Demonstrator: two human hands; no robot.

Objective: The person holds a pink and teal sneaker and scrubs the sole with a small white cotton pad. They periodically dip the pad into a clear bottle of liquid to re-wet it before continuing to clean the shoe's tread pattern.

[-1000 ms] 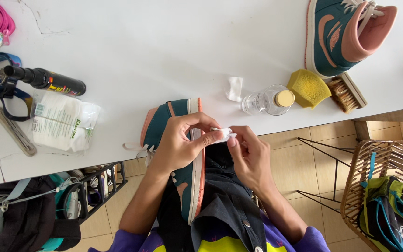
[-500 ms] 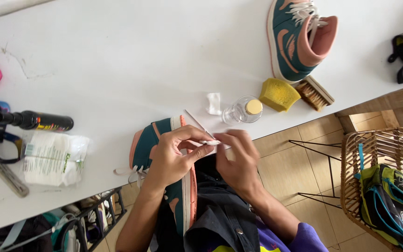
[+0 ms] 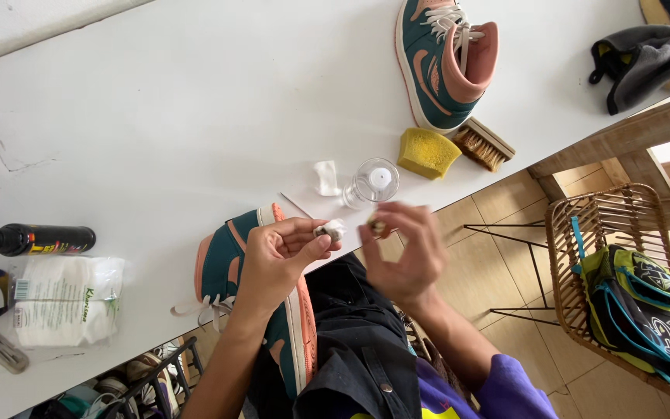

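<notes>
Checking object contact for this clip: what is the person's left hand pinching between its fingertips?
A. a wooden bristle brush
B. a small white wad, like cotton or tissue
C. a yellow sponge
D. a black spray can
B: the left hand pinches a small white wad at its fingertips, above the teal and salmon shoe; the yellow sponge and the brush lie untouched on the table.

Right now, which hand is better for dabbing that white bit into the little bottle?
Probably left. The left hand pinches the white wad at its fingertips, close to the open glass bottle. The right hand is blurred and seems busy holding a small brownish thing, maybe the cap.
</notes>
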